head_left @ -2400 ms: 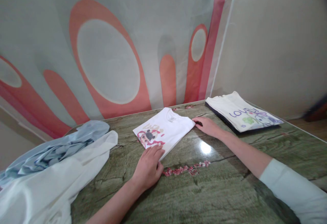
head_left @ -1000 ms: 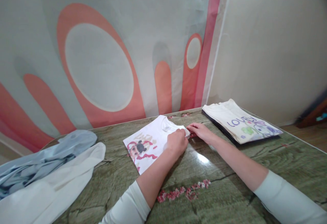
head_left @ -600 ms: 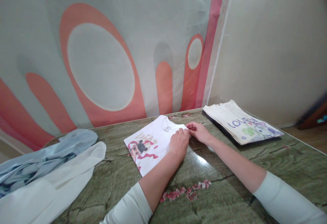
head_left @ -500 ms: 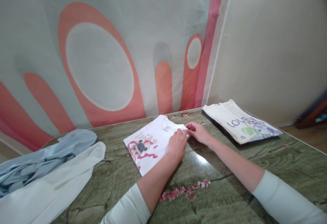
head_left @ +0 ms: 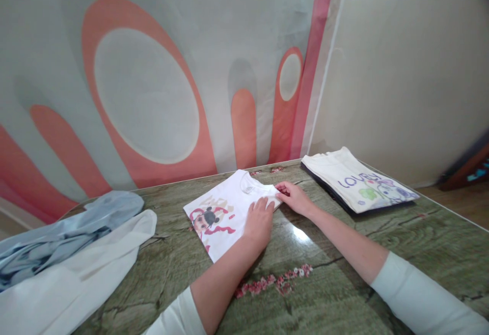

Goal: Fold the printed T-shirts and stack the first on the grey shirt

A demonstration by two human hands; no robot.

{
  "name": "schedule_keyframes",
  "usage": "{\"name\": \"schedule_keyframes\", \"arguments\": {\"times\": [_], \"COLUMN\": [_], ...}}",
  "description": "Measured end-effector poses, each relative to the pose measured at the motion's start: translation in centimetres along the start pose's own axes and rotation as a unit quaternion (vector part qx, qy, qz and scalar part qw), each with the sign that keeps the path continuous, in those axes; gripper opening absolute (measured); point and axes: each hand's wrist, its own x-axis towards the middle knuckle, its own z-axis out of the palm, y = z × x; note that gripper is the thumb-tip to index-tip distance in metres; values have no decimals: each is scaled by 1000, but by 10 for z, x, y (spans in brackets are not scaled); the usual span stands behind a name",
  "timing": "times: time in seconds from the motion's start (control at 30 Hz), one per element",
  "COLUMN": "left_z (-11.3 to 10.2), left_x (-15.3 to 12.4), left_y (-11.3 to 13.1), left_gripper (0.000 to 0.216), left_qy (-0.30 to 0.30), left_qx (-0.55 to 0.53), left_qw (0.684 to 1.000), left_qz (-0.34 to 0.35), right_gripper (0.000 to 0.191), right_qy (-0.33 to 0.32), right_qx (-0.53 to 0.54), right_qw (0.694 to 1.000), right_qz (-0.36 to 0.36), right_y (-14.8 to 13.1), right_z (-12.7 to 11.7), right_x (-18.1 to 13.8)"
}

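A folded white T-shirt (head_left: pixel 225 210) with a red and black cartoon print lies on the green marbled table (head_left: pixel 344 253). My left hand (head_left: pixel 259 221) lies flat on the shirt's right part, fingers stretched out. Just to its right, my right hand (head_left: pixel 292 197) is at the shirt's right corner, fingertips pinching the fabric edge there. Both forearms reach in from the bottom, in pale sleeves.
A stack of folded shirts (head_left: pixel 359 179), the top one printed "LOVELY", lies at the back right. A heap of unfolded light blue cloth (head_left: pixel 69 228) and white cloth (head_left: pixel 72 279) covers the left side. A curtain with orange ovals (head_left: pixel 153 85) hangs behind the table.
My left hand moved from the shirt's near corner to its right side, pinched the edge beside my right hand, then flattened and slid back a little. My right hand stayed at the corner.
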Motion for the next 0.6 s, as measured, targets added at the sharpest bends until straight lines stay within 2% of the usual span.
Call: {"name": "schedule_keyframes", "arguments": {"times": [0.2,0.37,0.6], "left_z": [-5,-8,-10], "left_x": [-38,-74,-116], "left_y": [-22,-39,-52], "left_gripper": [61,74,69], "left_qy": [-56,-77,-56], "left_qx": [-10,-29,-36], "left_qw": [998,996,996], "left_qz": [1,23,56], "right_gripper": [22,20,16], "right_qy": [7,25,44], "right_qx": [-9,-34,-119], "right_qw": [1000,999,992], "right_qz": [16,12,-15], "right_y": [1,-2,-4], "right_z": [2,4,5], "right_x": [-1,-3,-6]}}
